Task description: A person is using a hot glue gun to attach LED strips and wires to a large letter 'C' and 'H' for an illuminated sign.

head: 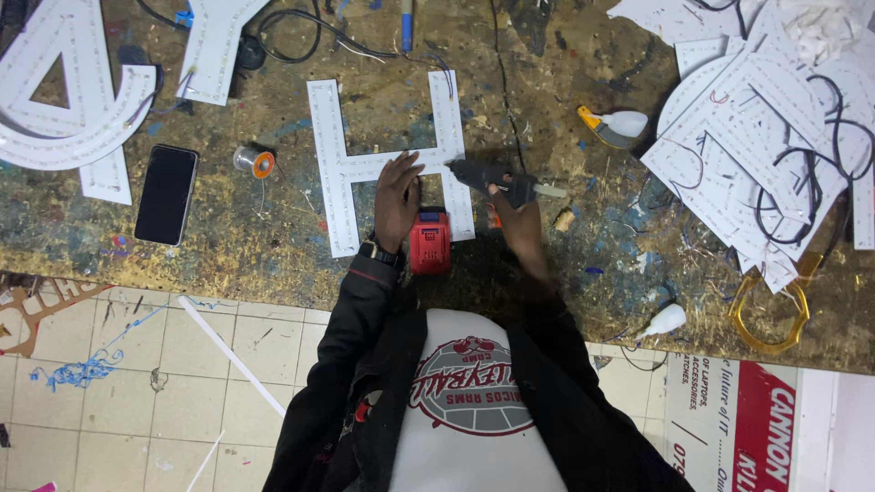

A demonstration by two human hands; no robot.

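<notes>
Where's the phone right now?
In the head view, the black phone lies flat on the workbench at the person's left, beside the small wire spool and left of the white H-shaped letter.

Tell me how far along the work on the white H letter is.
Done: the white H letter lies flat on the workbench, rows of small dots along its bars. In hand: the left hand presses its crossbar while the right hand aims a glue gun at the right bar. Left: more white letters and a pile of panels wait nearby.
</notes>
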